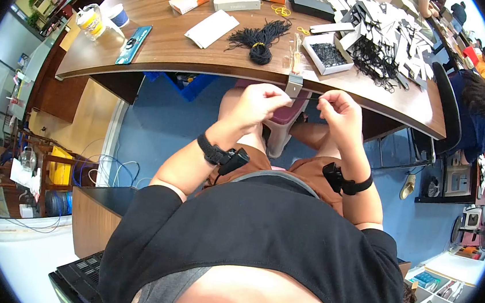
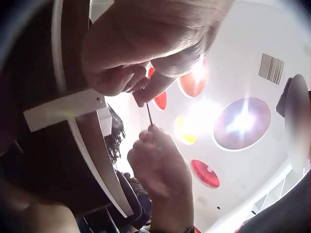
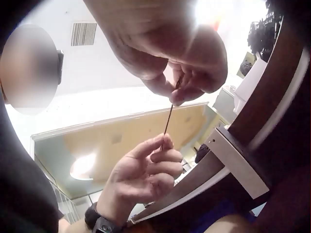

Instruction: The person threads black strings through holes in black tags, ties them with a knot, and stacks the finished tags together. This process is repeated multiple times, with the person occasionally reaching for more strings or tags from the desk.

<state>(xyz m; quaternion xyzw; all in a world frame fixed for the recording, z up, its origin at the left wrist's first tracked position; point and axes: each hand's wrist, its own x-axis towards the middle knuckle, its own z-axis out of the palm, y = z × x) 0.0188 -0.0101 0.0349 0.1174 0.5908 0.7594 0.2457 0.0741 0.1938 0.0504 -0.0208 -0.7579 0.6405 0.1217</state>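
Note:
A short thin black cord (image 1: 306, 99) runs taut between my two hands, just off the table's front edge. My left hand (image 1: 261, 103) pinches one end between thumb and forefinger. The other end is pinched by my right hand (image 1: 342, 113), its remaining fingers curled in. In the right wrist view the cord (image 3: 168, 119) slants from one set of fingertips to the other. Close by the hands, a pale metal bracket (image 1: 294, 88) juts from the table edge. Behind it on the tabletop lies a bundle of black cords (image 1: 261, 40) tied with a yellow band.
A white box of small black parts (image 1: 327, 54) stands near the table edge. To its right spreads a heap of white and black strips (image 1: 394, 38) with loose black cords. White cards (image 1: 211, 29), a teal package (image 1: 133, 45) and cups (image 1: 117, 15) sit further left. A stool (image 1: 281, 129) is below.

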